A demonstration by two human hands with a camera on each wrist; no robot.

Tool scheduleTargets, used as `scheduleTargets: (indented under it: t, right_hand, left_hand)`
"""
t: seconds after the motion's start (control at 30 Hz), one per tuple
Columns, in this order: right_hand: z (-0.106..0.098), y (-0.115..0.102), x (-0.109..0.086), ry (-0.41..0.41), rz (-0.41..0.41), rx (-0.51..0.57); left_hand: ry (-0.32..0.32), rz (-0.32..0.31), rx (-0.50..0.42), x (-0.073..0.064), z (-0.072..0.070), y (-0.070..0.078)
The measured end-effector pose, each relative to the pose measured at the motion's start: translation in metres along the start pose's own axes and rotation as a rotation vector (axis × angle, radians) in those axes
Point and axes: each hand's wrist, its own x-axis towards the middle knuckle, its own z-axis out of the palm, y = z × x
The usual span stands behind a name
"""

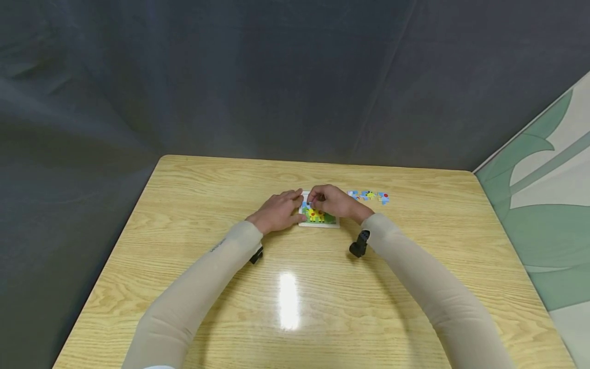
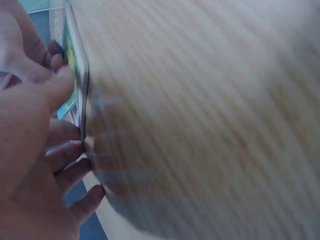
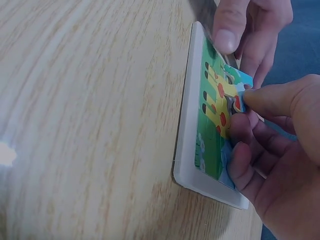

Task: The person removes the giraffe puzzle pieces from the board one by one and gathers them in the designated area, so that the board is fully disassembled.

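Observation:
A jigsaw puzzle tray (image 1: pixel 319 225) with a pale rim lies flat on the table, showing a yellow, red-spotted giraffe on green. My right hand (image 1: pixel 338 201) is over the tray. In the right wrist view, its thumb and finger pinch a small puzzle piece (image 3: pixel 239 102), partly tilted above the picture and partly hidden by the fingers. My left hand (image 1: pixel 278 211) rests at the tray's left side, with thumb and extended fingers touching the edge. In the left wrist view, the left fingertips (image 2: pixel 92 197) meet the table beside the tray.
Three loose puzzle pieces lie right of the tray, among them a blue-and-yellow piece (image 1: pixel 367 195) and a blue piece with red (image 1: pixel 383 197). The wooden table (image 1: pixel 221 195) ends at a dark curtain (image 1: pixel 295 82). A patterned panel (image 1: pixel 530 205) stands at the right.

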Motion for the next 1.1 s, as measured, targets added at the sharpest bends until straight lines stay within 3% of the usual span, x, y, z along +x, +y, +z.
scheduleTargets:
  t: [0.3,0.7,1.1]
  right_hand:
    - [0.0006,0.0001,0.0001,-0.017,-0.007,0.042]
    - [0.0003,-0.0022,-0.0035,0.020,0.022,0.170]
    - [0.0019,0.0012,-0.0022,0.032,0.009,0.142]
  left_hand:
    - [0.029,-0.050,-0.038,0.0009,0.0022,0.0043]
    - [0.061,-0.032,-0.036,0.0012,0.0029,0.0043]
    - [-0.003,0.002,-0.028,-0.0009,-0.0031,0.0012]
